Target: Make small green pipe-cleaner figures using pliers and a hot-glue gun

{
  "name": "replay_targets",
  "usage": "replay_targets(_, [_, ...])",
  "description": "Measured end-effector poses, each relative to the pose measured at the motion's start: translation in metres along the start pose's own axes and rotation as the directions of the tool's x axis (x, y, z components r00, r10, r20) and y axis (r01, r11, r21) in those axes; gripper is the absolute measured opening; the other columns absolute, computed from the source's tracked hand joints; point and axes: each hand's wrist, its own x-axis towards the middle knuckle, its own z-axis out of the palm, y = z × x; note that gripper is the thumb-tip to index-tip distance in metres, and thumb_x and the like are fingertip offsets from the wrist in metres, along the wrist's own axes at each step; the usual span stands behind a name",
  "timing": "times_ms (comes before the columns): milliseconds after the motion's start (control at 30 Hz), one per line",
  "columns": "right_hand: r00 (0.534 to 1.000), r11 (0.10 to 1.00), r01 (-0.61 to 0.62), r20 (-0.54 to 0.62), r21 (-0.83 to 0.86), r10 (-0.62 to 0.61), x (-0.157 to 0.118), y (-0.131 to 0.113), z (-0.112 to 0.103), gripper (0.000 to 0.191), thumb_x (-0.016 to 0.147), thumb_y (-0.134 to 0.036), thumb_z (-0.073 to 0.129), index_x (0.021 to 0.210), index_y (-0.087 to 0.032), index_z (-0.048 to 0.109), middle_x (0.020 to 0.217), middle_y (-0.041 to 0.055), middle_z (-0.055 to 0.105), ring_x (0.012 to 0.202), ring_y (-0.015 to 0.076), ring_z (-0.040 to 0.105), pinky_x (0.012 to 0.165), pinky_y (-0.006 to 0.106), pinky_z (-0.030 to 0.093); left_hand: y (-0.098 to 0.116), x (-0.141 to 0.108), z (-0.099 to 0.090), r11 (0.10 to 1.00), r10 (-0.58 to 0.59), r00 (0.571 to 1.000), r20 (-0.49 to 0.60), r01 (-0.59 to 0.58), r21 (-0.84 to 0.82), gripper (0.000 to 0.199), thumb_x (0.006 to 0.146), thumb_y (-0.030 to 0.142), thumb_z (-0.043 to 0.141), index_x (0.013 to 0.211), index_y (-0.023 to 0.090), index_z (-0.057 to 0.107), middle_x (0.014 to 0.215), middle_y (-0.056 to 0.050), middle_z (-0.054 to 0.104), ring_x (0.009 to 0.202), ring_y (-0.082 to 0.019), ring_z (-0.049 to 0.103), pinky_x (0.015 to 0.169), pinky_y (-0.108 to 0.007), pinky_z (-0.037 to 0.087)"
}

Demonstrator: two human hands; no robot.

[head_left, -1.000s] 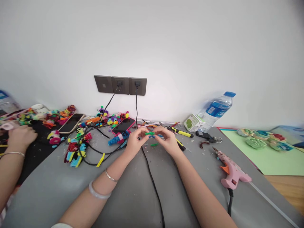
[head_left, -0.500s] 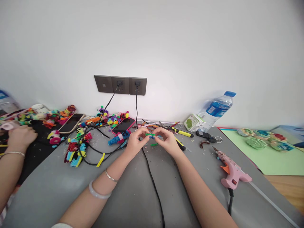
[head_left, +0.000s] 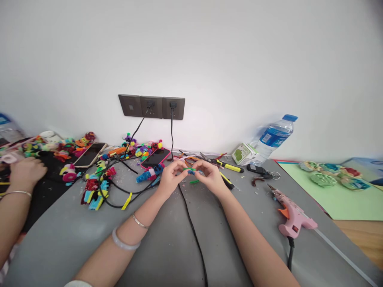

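Observation:
Between both hands, over the middle of the grey table (head_left: 167, 243), is a small green and blue fuzzy piece (head_left: 189, 171). My left hand (head_left: 172, 177) pinches its left end between thumb and fingers. Its right end is in the fingertips of my right hand (head_left: 210, 177). The fingertips of the two hands nearly meet, and the piece is mostly covered by them. Just below the right fingers lies a bit of green pipe cleaner (head_left: 194, 181). A blue and pink fuzzy figure (head_left: 149, 173) rests just left of my left hand.
Yellow-handled pliers (head_left: 230, 166), a green box (head_left: 243, 154), a bottle (head_left: 277, 133) and keys (head_left: 259, 171) lie behind. A pink glue gun (head_left: 295, 217) is at right. Black cables (head_left: 191, 223), phones (head_left: 154, 158) and fuzzy figures (head_left: 97, 189) spread leftward. Another person's hand (head_left: 27, 172) is far left.
The fingers of both hands have shifted very slightly around the small piece, and less of its green part shows. Otherwise the scene looks the same.

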Motion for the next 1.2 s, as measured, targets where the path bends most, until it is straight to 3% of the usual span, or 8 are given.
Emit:
replay_targets(333, [1.000, 1.000, 0.001, -0.004, 0.006, -0.001, 0.0004, 0.0001, -0.0003, 0.019, 0.082, -0.038, 0.070, 0.084, -0.020, 0.063, 0.084, 0.0034, 0.065, 0.079, 0.0172, 0.061, 0.077, 0.032, 0.051, -0.0014, 0.0011, 0.0015, 0.997, -0.007, 1.000, -0.004, 0.007, -0.080, 0.028, 0.080, 0.041, 0.072, 0.083, 0.016, 0.059, 0.078, -0.002, 0.064, 0.072, -0.014, 0.067, 0.070, -0.026, 0.057])
replay_targets(700, [0.998, 0.999, 0.010, -0.055, -0.051, -0.012, 0.0010, -0.0013, 0.0005, 0.023, 0.082, -0.042, 0.070, 0.085, -0.021, 0.065, 0.086, 0.0049, 0.068, 0.080, 0.0187, 0.063, 0.075, 0.033, 0.052, 0.0001, 0.0002, 0.0023, 1.000, -0.003, 0.999, -0.044, 0.002, -0.017, 0.029, 0.080, 0.042, 0.071, 0.088, 0.017, 0.057, 0.081, -0.002, 0.063, 0.077, -0.014, 0.065, 0.072, -0.026, 0.054])
replay_targets(1033, [0.983, 0.970, 0.088, -0.137, -0.228, -0.122, 0.0005, -0.0044, -0.0022, 0.008, 0.085, -0.023, 0.063, 0.093, -0.022, 0.063, 0.087, 0.0031, 0.065, 0.076, 0.0169, 0.058, 0.072, 0.031, 0.047, -0.0004, 0.0006, -0.0007, 1.000, -0.007, 0.999, -0.040, 0.007, 0.007, 0.024, 0.081, 0.027, 0.068, 0.100, 0.018, 0.058, 0.092, -0.006, 0.067, 0.090, -0.017, 0.066, 0.079, -0.028, 0.055])
replay_targets(1200, [0.982, 0.954, 0.108, -0.120, -0.279, -0.146, 0.0014, -0.0066, -0.0028, 0.009, 0.083, -0.017, 0.059, 0.090, -0.022, 0.061, 0.086, 0.0037, 0.064, 0.076, 0.0172, 0.057, 0.070, 0.031, 0.046, -0.0013, 0.0016, -0.0007, 1.000, -0.011, 0.999, -0.034, 0.012, 0.021, 0.027, 0.081, 0.030, 0.069, 0.103, 0.016, 0.062, 0.095, -0.008, 0.067, 0.090, -0.018, 0.065, 0.082, -0.030, 0.055])
